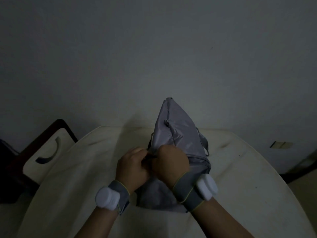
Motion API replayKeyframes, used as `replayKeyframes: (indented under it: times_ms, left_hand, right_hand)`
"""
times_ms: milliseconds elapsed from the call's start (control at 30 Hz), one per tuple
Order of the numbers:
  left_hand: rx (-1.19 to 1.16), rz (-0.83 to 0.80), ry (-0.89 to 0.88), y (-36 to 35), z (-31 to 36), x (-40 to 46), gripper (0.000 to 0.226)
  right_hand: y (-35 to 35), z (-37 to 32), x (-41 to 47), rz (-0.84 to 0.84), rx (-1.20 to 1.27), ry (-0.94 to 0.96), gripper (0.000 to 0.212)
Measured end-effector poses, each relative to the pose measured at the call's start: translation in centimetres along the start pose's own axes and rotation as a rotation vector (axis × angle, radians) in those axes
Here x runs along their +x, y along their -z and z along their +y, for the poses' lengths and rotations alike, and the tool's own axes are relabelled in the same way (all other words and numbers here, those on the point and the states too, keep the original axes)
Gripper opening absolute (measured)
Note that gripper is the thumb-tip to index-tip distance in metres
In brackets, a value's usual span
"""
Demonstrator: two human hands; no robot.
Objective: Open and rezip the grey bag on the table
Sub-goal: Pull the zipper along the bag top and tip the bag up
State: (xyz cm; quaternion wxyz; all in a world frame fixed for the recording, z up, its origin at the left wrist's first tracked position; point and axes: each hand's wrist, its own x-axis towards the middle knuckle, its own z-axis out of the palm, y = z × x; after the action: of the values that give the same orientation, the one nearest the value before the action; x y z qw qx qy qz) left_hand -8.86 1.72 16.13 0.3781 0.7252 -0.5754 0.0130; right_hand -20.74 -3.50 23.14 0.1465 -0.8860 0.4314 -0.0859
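The grey bag (178, 133) stands upright in the middle of the round white table (248, 177), its top end pointing away from me. Both hands meet at the bag's near end. My left hand (132, 166) has its fingers closed on a small dark piece at the bag's edge, which looks like the zipper pull. My right hand (170, 163) grips the grey fabric right beside it. The zipper line runs along the bag to the right of my right hand. Each wrist wears a grey strap with a white puck. The dim light hides the zipper's state.
A dark-framed chair (46, 152) with a pale seat stands at the table's left edge. A plain grey wall fills the background, with a wall socket plate (281, 144) low on the right. The bag's strap (205, 143) hangs on its right side.
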Motion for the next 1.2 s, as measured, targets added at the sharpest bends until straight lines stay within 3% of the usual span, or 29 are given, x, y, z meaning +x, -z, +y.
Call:
replayKeyframes:
  times_ms: [167, 233, 333, 533, 600, 700, 800, 867, 933, 1033, 1100, 1200]
  left_hand:
    - [-0.029, 0.004, 0.018, -0.2, 0.1, 0.2, 0.023]
    - [0.039, 0.029, -0.001, -0.5, 0.3, 0.4, 0.019]
    - [0.090, 0.053, 0.031, -0.7, 0.0, 0.7, 0.007]
    - [0.109, 0.085, 0.111, 0.5, -3.4, 1.4, 0.011]
    - [0.118, 0.082, 0.117, 0.3, -3.6, 1.4, 0.011]
    - [0.144, 0.088, 0.141, 0.2, -4.1, 1.8, 0.012]
    - [0.219, 0.123, 0.185, 1.5, -6.6, 1.6, 0.015]
    - [0.252, 0.159, 0.264, 2.6, -8.4, 0.6, 0.020]
    - [0.288, 0.163, 0.328, 3.2, -9.1, -0.2, 0.029]
    - [0.394, 0.104, 0.213, 2.4, -7.8, 0.8, 0.040]
    - [0.374, 0.027, 0.018, 1.0, -5.7, 2.5, 0.044]
    - [0.345, -0.125, -0.168, -1.6, -3.6, 5.2, 0.042]
  right_hand:
    - [0.0, 0.9, 0.6, -0.023, 0.042, -0.040, 0.017]
    - [0.2, 1.2, 0.9, -0.045, 0.045, -0.094, 0.028]
    - [1.1, 2.8, 1.3, -0.046, 0.007, -0.165, 0.021]
    - [1.8, 11.5, 2.1, 0.030, -0.060, -0.374, 0.054]
    - [1.5, 12.9, 2.3, -0.006, -0.022, -0.430, 0.047]
    - [0.4, 13.4, 2.4, 0.088, 0.045, -0.375, 0.022]
    - [-1.8, 14.5, 1.1, 0.141, 0.217, -0.285, 0.040]
    - [-3.8, 15.4, -0.5, 0.070, 0.301, -0.252, 0.047]
    - [-6.2, 15.4, -2.1, -0.040, 0.405, -0.198, 0.039]
    - [-9.7, 13.2, -2.6, -0.171, 0.591, -0.073, 0.042]
    - [-11.2, 11.8, -2.2, -0.194, 0.603, 0.046, 0.052]
    - [-13.0, 11.6, -0.7, -0.201, 0.583, 0.080, 0.061]
